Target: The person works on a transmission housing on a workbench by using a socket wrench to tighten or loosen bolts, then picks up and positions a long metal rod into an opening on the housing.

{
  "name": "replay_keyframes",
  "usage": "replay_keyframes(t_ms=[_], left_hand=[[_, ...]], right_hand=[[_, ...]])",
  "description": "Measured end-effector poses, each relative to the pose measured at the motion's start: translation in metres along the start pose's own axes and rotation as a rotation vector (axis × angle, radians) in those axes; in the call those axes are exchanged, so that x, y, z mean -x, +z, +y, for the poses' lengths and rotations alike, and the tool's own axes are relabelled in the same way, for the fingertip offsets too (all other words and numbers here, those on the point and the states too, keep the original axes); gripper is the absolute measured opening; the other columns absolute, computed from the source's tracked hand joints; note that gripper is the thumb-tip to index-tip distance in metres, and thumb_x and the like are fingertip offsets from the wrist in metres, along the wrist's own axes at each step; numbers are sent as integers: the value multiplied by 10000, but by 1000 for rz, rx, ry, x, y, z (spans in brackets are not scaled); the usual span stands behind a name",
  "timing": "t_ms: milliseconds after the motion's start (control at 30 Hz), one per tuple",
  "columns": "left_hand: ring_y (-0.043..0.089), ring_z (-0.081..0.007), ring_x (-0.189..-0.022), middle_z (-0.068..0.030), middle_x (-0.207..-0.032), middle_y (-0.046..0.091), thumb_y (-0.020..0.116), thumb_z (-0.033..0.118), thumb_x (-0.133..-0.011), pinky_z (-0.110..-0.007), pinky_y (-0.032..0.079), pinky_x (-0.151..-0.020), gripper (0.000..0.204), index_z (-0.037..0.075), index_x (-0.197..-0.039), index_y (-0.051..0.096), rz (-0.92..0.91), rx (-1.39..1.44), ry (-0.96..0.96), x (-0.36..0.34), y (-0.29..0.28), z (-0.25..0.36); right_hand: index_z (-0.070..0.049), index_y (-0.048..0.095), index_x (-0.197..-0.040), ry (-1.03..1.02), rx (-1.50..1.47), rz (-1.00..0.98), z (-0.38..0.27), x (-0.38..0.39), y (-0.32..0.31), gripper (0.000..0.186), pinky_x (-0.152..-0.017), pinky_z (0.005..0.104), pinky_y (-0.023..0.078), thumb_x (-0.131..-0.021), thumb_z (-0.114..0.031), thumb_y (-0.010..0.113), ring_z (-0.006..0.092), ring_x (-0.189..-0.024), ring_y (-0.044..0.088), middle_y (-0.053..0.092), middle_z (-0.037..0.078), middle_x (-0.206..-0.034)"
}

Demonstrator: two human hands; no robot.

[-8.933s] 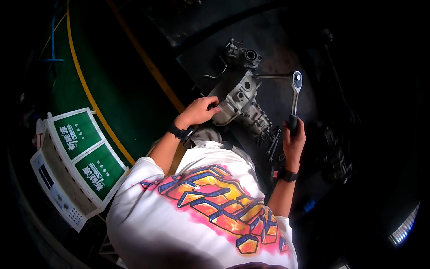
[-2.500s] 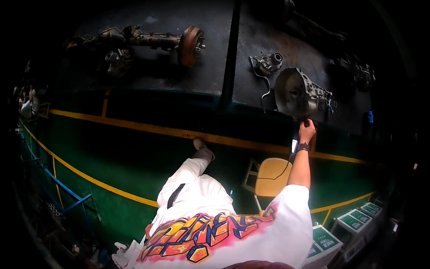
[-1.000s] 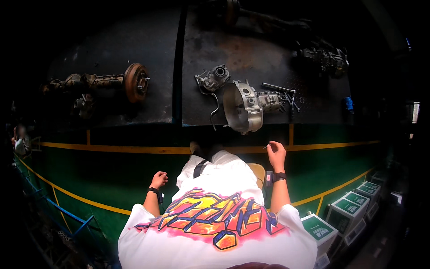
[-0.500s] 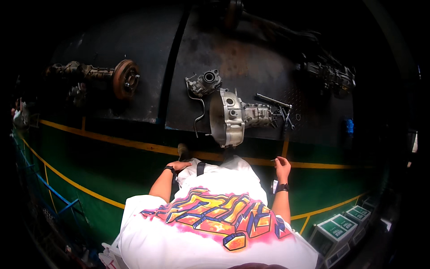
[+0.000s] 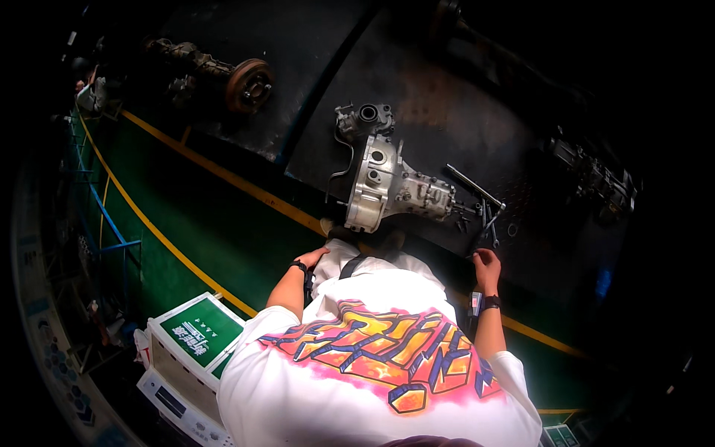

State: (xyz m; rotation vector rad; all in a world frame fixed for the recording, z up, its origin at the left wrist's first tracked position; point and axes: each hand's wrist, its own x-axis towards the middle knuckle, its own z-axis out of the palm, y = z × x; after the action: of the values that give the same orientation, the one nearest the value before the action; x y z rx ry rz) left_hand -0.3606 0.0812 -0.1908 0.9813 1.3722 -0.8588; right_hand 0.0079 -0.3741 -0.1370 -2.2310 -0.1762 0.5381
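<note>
My left hand [image 5: 314, 257] lies against my light trousers [image 5: 335, 261] at the thigh, its fingers loosely extended. Off to the right, my right hand [image 5: 487, 265] is by the edge of the dark workbench [image 5: 313, 160], just short of the wrenches [image 5: 488, 227]. Its fingertips are pinched together; a thin light bit showed there earlier, but now I cannot make it out. Ahead of me a silver gearbox [image 5: 424, 192] with a wide bell housing [image 5: 370, 186] rests on its side. A smaller metal housing [image 5: 366, 118] with a round bore touches or nearly touches it, beside a bent metal tube [image 5: 348, 160].
A long socket handle [image 5: 477, 186] lies right of the gearbox near several small bolts [image 5: 462, 220]. An axle with a rusty brake drum [image 5: 249, 86] sits far left, another dark gearbox [image 5: 596, 182] far right. Behind me on the left stands a white-and-green cabinet [image 5: 197, 331].
My view has turned, so the bench now slants down to the right. My right hand has come closer to the bench edge and wrenches. My left hand stays at my thigh.
</note>
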Motion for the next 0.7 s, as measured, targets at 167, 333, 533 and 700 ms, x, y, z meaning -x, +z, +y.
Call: replay_keyframes(t_ms=[167, 333, 533, 700], left_hand=[[578, -342, -1329, -222, -1524, 558, 644, 776, -816, -438, 454, -1090, 1009, 73, -1534, 543, -29, -123, -44, 24, 28, 26], [616, -339, -1260, -211, -1467, 603, 668, 731, -830, -428, 474, -1056, 927, 69, -1475, 598, -32, -131, -95, -14, 30, 8], [677, -301, -1034, -169, -1193, 727, 723, 633, -825, -388, 514, -937, 747, 75, -1321, 707, 13, 15, 68, -42, 46, 7], [680, -276, -1016, -139, -1191, 735, 732, 586, -856, -364, 515, -915, 643, 93, -1270, 732, 12, 78, 42, -41, 34, 24]], right_hand=[[-3, 750, -1080, 20, -59, -65, 13, -5, -3, 207, -852, 307, 556, -937, -152, 758, 173, -918, 742, 780, 98, -970], [28, 732, -1094, -43, -42, -130, 24, -4, -9, 209, -834, 288, 557, -942, -115, 740, 153, -895, 722, 763, 86, -971], [1, 754, -1069, -22, -8, -60, 23, 1, -20, 213, -851, 316, 564, -922, -152, 763, 183, -910, 745, 781, 110, -961], [16, 746, -1092, 9, -21, -32, 34, 8, 0, 215, -832, 303, 566, -930, -125, 755, 178, -886, 736, 776, 105, -970]])
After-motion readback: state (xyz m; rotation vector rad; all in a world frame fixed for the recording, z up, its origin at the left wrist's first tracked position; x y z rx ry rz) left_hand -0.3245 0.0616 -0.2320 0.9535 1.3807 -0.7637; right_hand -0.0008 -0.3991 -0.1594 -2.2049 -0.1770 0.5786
